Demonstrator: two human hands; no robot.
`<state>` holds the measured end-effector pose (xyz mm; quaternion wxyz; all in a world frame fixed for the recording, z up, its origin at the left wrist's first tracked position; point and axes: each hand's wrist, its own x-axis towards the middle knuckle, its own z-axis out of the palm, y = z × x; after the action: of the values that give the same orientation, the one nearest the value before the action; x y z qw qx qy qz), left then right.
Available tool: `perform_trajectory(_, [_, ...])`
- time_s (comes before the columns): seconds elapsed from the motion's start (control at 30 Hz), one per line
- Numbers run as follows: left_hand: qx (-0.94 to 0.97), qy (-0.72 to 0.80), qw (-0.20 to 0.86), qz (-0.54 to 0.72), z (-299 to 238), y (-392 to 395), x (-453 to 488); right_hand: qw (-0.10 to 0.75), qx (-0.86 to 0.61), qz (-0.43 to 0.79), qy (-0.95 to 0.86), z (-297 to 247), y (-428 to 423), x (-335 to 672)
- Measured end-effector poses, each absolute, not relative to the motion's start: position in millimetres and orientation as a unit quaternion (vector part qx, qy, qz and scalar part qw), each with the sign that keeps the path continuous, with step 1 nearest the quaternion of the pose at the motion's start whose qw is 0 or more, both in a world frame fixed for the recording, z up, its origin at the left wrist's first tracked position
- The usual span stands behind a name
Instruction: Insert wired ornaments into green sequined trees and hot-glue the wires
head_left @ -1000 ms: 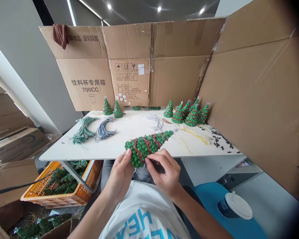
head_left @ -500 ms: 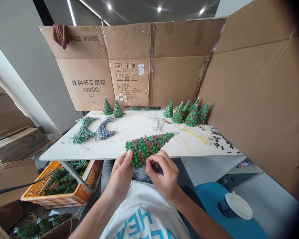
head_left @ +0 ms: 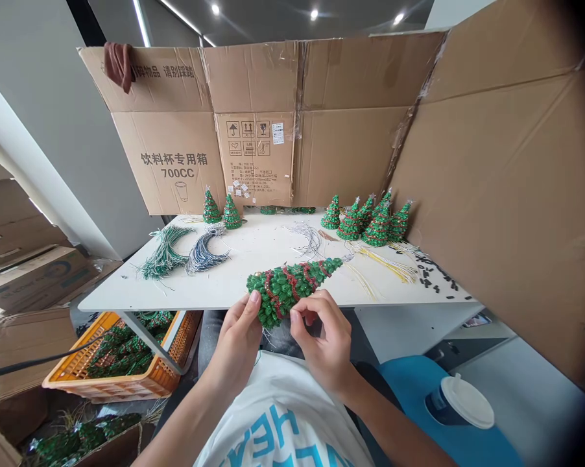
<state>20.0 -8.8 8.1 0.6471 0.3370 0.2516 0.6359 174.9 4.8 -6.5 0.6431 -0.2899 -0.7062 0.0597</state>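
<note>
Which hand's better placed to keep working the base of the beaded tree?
Probably the right hand: its fingertips sit right at the base of the beaded green tree, close to the loose wire ends, while the left hand is occupied gripping the tree.

Two hands [head_left: 237, 344], one held beaded tree [head_left: 287, 288], four wire bundles [head_left: 163, 254]

cardboard box [head_left: 170, 181] — 饮料杯专用箱 700CC | box flap [head_left: 161, 71] — 请别踩踏 | T-shirt [head_left: 277, 428] — HEA
</note>
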Motion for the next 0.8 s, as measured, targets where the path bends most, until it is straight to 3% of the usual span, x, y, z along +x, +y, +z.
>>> perform_trajectory(0.3, [0.331,0.247,0.648,0.64,6.8,-10.2,19.3,0.635,-0.279,0.041,-0.72,-7.9,3.2,176.7])
perform_trajectory(0.8, [0.329,0.267,0.635,0.646,7.4,-9.2,20.1,0.596,-0.272,-0.092,-0.75,-11.8,9.5,179.5])
